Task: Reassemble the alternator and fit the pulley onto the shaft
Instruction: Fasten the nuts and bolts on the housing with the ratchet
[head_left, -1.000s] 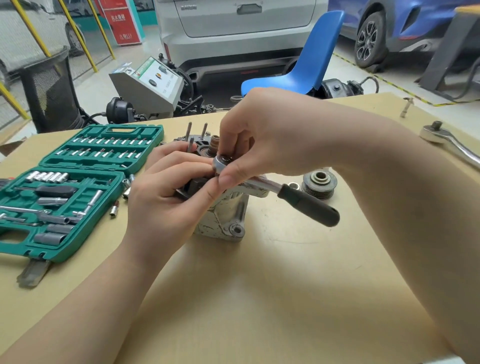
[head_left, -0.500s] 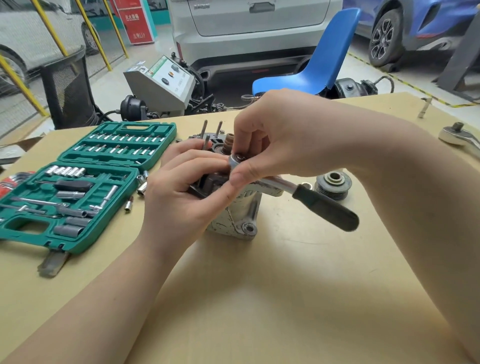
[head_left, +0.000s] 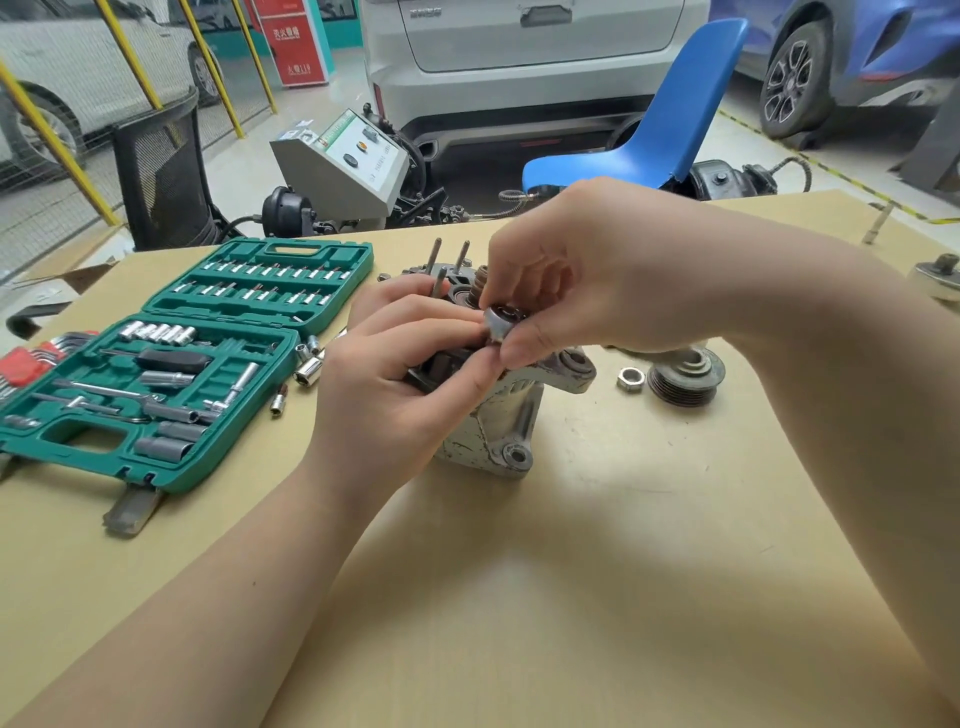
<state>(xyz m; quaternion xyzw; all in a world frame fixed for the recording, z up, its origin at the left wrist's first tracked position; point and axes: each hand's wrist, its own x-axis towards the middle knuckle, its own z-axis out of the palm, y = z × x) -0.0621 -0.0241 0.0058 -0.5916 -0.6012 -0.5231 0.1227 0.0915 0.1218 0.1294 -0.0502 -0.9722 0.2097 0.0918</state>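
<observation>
The grey alternator (head_left: 493, 431) stands upright on the tan table (head_left: 571, 597), with long studs (head_left: 434, 257) sticking up from its top. My left hand (head_left: 395, 384) grips its upper part from the left. My right hand (head_left: 587, 275) pinches the round head of a ratchet (head_left: 501, 319) held over the alternator's top; the ratchet's handle is hidden behind this hand. The grooved pulley (head_left: 685, 376) lies on the table to the right of the alternator, with a loose nut (head_left: 630, 378) beside it.
An open green socket case (head_left: 156, 374) lies at the left, with loose sockets (head_left: 309, 369) beside it and red hex keys (head_left: 26, 358) at the far left. A second ratchet (head_left: 940, 275) and a bolt (head_left: 878, 223) lie at the far right. A blue chair (head_left: 649, 130) stands behind the table.
The ratchet's black handle, which stuck out to the right before, has swung out of sight behind my right hand. Both hands stay at the alternator's top.
</observation>
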